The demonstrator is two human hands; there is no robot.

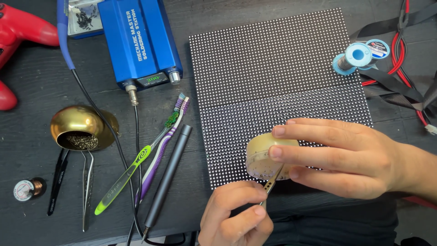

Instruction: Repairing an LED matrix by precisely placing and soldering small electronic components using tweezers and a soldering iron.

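Note:
My right hand point(346, 157) comes in from the right and grips a small round clear jar point(264, 157), tilted on its side over the near edge of a black LED dot panel point(273, 68). The jar's pale contents carry dark specks. My left hand point(236, 218) at the bottom centre pinches thin metal tweezers point(272, 182), whose tips reach into the jar's open mouth.
A blue soldering station point(141, 41) stands at the back left, its cable running forward. A brass tip-cleaner bowl point(82, 127), two toothbrushes point(150, 155), a dark pen-shaped tool point(168, 173), spare tweezers point(86, 187) and a small spool point(29, 189) lie left. A blue solder spool point(359, 57) and red-black cables point(400, 54) lie right.

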